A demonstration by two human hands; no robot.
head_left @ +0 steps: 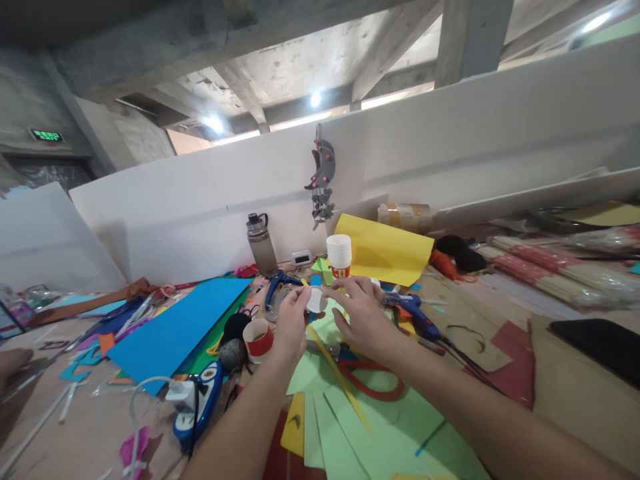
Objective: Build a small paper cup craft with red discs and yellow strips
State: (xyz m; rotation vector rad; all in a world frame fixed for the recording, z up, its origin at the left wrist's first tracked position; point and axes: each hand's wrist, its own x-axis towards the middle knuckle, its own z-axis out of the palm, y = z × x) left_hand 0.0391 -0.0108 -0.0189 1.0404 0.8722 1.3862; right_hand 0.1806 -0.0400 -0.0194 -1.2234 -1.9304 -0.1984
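Observation:
My left hand (293, 321) pinches a small round white disc (316, 301) at its left edge, over the middle of the table. From the other side my right hand (364, 312) reaches in with fingers apart, the index fingertip at the disc's right edge; whether it presses on it I cannot tell. Bits of blue paper (316, 280) show around the disc. Below the hands are orange-handled scissors (373, 381), a thin yellow strip (345, 387) and light green paper sheets (380, 427).
A stack of paper cups (339, 252) stands behind the hands, near yellow paper (383, 250). To the left are a red-and-white cup (259, 339), blue paper (183, 327), a power strip (203, 403) and a bottle (262, 245). At right lies a blue glue gun (417, 313).

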